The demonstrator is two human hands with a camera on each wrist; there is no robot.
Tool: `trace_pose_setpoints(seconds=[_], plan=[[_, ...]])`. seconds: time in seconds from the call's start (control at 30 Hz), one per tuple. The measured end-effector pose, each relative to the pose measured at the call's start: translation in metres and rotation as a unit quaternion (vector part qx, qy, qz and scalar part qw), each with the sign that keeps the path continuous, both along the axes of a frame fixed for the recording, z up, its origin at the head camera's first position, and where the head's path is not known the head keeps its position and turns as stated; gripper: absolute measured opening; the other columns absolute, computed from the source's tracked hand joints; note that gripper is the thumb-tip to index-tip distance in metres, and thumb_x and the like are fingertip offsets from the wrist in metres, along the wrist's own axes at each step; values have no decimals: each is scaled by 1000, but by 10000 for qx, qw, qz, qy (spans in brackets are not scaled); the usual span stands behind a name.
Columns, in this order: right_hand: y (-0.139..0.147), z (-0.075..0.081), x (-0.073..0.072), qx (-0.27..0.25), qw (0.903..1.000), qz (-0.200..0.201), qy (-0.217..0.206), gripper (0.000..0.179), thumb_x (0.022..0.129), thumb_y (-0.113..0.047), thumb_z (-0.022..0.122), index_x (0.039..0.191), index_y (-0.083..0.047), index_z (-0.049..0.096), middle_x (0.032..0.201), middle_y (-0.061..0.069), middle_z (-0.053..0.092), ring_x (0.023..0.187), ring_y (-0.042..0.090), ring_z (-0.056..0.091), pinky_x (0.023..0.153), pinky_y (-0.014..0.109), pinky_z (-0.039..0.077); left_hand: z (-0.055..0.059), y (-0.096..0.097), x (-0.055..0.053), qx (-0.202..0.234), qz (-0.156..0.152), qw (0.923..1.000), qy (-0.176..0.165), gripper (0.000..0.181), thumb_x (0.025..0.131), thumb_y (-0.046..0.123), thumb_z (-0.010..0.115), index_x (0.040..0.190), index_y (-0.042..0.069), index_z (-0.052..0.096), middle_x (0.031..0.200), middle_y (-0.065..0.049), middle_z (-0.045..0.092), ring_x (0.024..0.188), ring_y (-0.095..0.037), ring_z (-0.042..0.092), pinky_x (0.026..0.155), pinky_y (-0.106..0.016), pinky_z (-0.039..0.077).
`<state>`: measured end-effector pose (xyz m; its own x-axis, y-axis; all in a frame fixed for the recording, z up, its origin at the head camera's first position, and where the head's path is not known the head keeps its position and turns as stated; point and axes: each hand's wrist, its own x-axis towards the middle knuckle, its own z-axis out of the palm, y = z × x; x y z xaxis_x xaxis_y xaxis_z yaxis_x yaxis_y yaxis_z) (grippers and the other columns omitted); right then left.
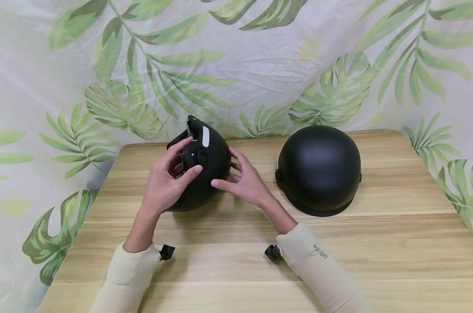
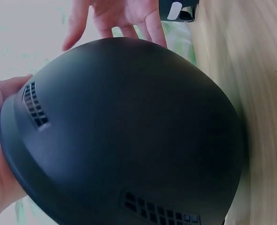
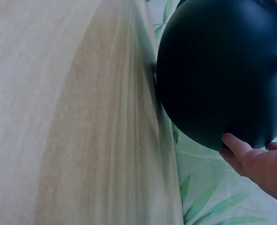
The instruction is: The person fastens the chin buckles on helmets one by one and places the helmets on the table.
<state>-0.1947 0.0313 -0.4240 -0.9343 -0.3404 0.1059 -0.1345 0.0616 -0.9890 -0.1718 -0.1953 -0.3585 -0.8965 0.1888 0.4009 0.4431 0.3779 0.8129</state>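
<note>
A matte black helmet (image 1: pixel 197 195) is tipped on its side at the left of the table, its opening turned left and away. A round black fitting and a white patch show on its upper side. My left hand (image 1: pixel 163 182) grips it at the rim, fingers reaching into the opening and thumb on the outside. My right hand (image 1: pixel 248 180) rests on the rounded crown from the right, thumb and fingers spread. In the left wrist view, mesh-like vents (image 2: pixel 35 105) mark the shell. The right wrist view shows the smooth crown (image 3: pixel 218 70) with fingertips on it.
A second black helmet (image 1: pixel 318 169) stands upright, dome up, on the right part of the wooden table (image 1: pixel 228 261). Behind the table hangs a white cloth with green leaf print (image 1: pixel 259 65). Small black mounts (image 1: pixel 167 252) sit at both wrists.
</note>
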Motion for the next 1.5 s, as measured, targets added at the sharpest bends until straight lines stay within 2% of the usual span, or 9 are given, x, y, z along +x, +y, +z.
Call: trace_pose_setpoints(seconds=[0.17,0.37,0.47,0.63,0.83,0.97,1.27,1.4,1.5], plan=[[0,2,-1,128,9997,-171,155,99,90,-27,86,169,-20,26,173,5,29,158,31,37,125,46,41,1,-1,1,72,-289,9996,1,64,95,0,77,154,10,55,151,-11,62,126,-4,65,101,-15,54],[4,5,-3,323,9982,-409,306,92,93,-31,82,168,-19,30,170,9,32,157,36,38,125,53,40,3,-2,2,68,-505,9987,76,67,93,-4,77,155,12,55,154,-16,59,140,-25,61,107,-19,53],[8,6,-3,329,9977,-488,347,88,94,-32,80,168,-20,32,170,9,33,157,37,36,126,54,39,2,-6,1,9,-513,9986,86,68,94,-4,76,156,12,53,156,-15,58,141,-22,60,108,-20,53],[15,10,-4,263,9976,-495,406,84,96,-30,78,167,-20,35,171,8,32,160,33,33,127,54,37,2,-19,-4,125,-308,9994,29,65,95,-5,73,156,7,52,155,-14,57,136,-2,58,107,-18,52],[27,13,-9,-30,9975,-560,440,72,98,-24,74,163,-18,43,169,8,37,159,29,34,128,56,35,-1,-41,-13,209,82,9997,-109,60,98,-3,70,155,2,52,154,-6,59,134,-1,58,107,-16,51],[35,15,-11,-162,9973,-609,372,65,101,-24,70,161,-17,46,168,8,40,158,29,37,128,55,35,-7,-54,-20,-33,393,9988,-288,59,99,5,72,155,4,53,155,-14,57,139,-13,58,113,-20,49],[46,15,-14,371,9963,-781,-2,65,105,-40,65,163,-19,44,169,8,42,156,30,41,125,55,40,-27,-70,-34,-676,728,9892,-1082,72,102,22,72,165,12,39,170,-13,41,155,-41,41,121,-61,41],[47,12,-17,445,9947,-918,-94,65,105,-39,67,162,-20,45,165,10,47,153,32,46,119,55,46,-32,-70,-36,-825,662,9863,-1263,73,103,25,71,167,16,36,170,-13,41,151,-43,47,110,-35,55],[49,10,-19,434,9944,-956,-147,64,105,-39,66,162,-20,45,163,10,49,151,31,49,115,54,49,-34,-67,-38,-747,546,9873,-1288,71,104,25,70,166,16,38,165,-16,47,144,-45,55,93,-11,51]])
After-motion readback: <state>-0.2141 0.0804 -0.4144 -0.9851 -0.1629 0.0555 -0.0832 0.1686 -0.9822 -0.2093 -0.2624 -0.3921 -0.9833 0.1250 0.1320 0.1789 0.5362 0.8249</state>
